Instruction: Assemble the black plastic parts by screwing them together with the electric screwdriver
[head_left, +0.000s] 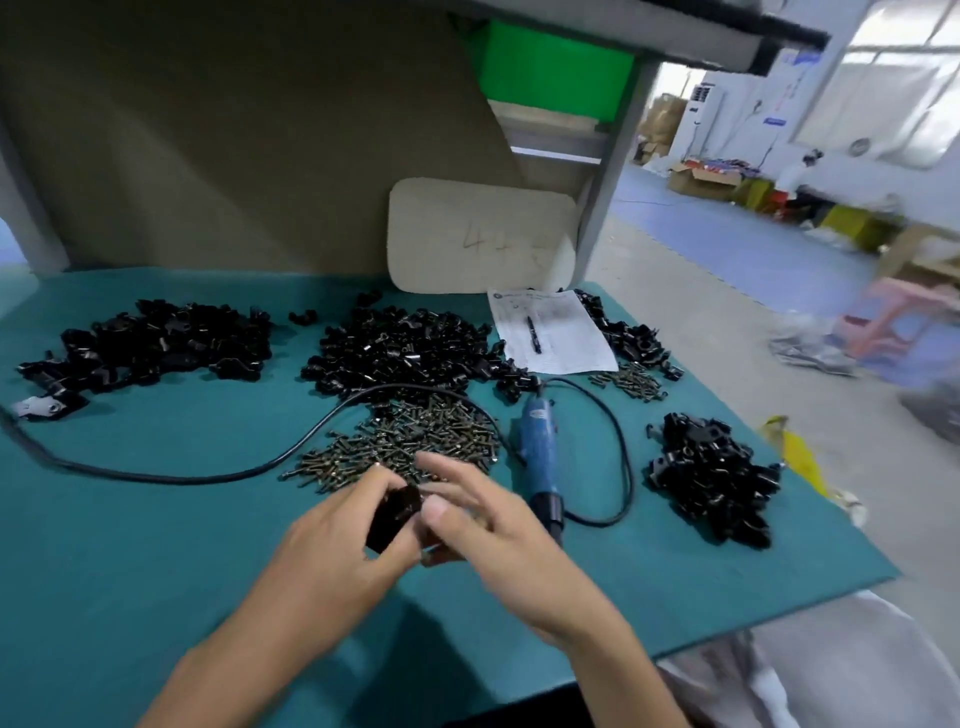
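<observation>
My left hand (340, 540) grips a black plastic part (393, 517) just above the teal table mat (130, 545). My right hand (493, 525) is right beside it, thumb against the part's right end and fingers spread and blurred; whether it holds a screw I cannot tell. A pile of dark screws (405, 441) lies just beyond both hands. The blue electric screwdriver (540, 457) lies on the mat to the right of the hands, its black cable (208, 475) looping left.
Heaps of black plastic parts lie at far left (150, 343), centre back (405, 348), back right (623, 332) and right (711, 483). A paper sheet with a pen (553, 332) and a small screw pile (631, 382) sit at back right. The mat's edge runs along the right.
</observation>
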